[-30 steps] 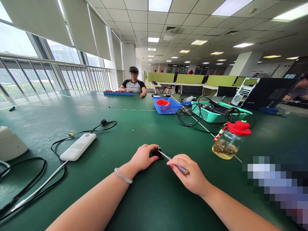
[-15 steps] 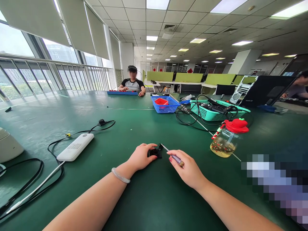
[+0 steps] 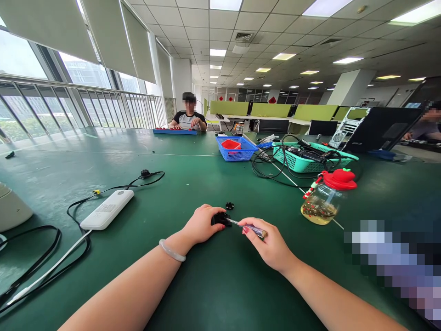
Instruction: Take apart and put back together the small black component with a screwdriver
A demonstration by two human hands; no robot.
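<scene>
My left hand (image 3: 206, 224) is closed around a small black part (image 3: 220, 219) lying on the green table, thumb on the near side and fingers on the far side. What kind of part it is, I cannot make out. A screwdriver (image 3: 255, 230) with a see-through purplish handle is pinched in my right hand (image 3: 272, 243). Its metal shaft points left, and the tip meets the black part's right side. Just beyond, a second small black piece (image 3: 229, 206) rests by itself on the table, apart from both hands.
A white power bank (image 3: 108, 210) with cables lies left. To the right stands a red-lidded glass jar (image 3: 320, 207) of liquid. Farther back are a blue basket (image 3: 237, 155), a green basket (image 3: 296, 163) of cables and a computer case (image 3: 375, 128). Across the table sits a person (image 3: 189, 115).
The screwdriver tip has come down and nearer, from the small black piece to the part under my left hand. That piece now lies free of the tip. My left hand stays put.
</scene>
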